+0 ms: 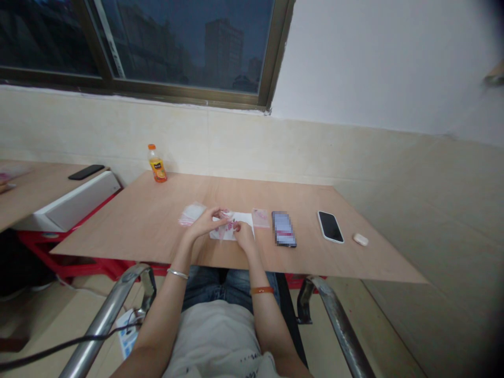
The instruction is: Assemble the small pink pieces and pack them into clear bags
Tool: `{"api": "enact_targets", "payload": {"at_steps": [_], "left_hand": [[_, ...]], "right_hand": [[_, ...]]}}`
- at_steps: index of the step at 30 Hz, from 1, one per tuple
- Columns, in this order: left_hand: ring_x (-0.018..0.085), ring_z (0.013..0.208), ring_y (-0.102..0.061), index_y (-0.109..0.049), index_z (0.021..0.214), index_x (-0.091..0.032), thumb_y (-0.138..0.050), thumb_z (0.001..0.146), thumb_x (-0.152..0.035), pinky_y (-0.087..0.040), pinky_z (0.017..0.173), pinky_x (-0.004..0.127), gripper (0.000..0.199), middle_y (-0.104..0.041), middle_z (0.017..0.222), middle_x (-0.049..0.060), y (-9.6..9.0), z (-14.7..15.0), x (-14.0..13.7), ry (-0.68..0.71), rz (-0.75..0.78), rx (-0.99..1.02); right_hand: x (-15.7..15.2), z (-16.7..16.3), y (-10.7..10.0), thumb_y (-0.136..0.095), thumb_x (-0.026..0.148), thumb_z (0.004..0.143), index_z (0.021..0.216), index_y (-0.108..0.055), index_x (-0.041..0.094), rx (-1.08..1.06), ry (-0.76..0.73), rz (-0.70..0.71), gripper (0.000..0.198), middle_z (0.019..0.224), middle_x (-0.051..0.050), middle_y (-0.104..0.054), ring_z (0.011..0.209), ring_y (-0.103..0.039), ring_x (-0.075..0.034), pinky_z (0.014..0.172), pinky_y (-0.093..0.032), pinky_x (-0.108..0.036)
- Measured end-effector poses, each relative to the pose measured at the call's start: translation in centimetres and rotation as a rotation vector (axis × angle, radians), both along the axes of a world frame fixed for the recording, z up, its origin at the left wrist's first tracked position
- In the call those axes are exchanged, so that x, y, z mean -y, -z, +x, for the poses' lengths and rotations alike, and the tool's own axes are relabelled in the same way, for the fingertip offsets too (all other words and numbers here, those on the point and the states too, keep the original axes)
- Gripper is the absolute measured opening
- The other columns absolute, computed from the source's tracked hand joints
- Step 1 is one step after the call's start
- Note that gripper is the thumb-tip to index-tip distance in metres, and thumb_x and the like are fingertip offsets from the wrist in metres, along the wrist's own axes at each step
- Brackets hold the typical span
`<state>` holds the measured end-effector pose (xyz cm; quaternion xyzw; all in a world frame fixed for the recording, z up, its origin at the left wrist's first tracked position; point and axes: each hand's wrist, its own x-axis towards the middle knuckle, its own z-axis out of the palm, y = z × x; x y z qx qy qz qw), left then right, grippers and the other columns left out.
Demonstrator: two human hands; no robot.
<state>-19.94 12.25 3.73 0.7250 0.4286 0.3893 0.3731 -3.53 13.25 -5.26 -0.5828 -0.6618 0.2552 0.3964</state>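
Head view: left hand (205, 222) holds a small clear, pink-printed bag (224, 231) between thumb and fingers; right hand (244, 234) has fingertips pinched on its right side. Bag is over a white sheet (246, 216), toward the near edge of the counter (236, 194), about mid-length. Pile of clear bags (190, 214) just left of the sheet, beside left hand; flat pink-printed packet (260, 218) at the sheet's right edge. Continuing toward the counter's right edge: dark phone (284, 229) with blurred-out screen, white-framed phone (331, 227) with black screen, small white case (360, 239) nearest that edge. Orange-capped bottle (158, 167) stands upright at the far left corner, well apart from both hands.
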Motion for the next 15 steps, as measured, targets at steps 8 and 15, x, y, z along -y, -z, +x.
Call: {"api": "enact_targets", "payload": {"at_steps": [8,15], "left_hand": [[0.019,0.089,-0.060,-0.061,0.100,-0.011,-0.067,0.068,-0.034,-0.048,0.082,0.033,0.040,-0.065,0.099,0.011,0.1,-0.1,0.0,0.014,-0.006,0.018],[0.020,0.091,-0.059,-0.060,0.102,-0.014,-0.074,0.059,-0.036,-0.047,0.084,0.034,0.051,-0.064,0.099,0.010,1.0,-0.4,-0.2,0.075,-0.003,-0.009]], "right_hand": [[0.4,0.2,-1.2,-0.050,0.009,0.068,0.075,-0.064,0.014,-0.136,0.031,0.052,0.017,0.074,-0.006,-0.067,0.066,-0.059,-0.015,0.062,-0.044,-0.024],[1.8,0.1,-7.0,-0.059,0.030,0.071,0.082,-0.064,0.013,-0.439,0.202,0.242,0.020,0.080,-0.007,-0.067,0.068,-0.059,-0.015,0.060,-0.046,-0.025]]}}
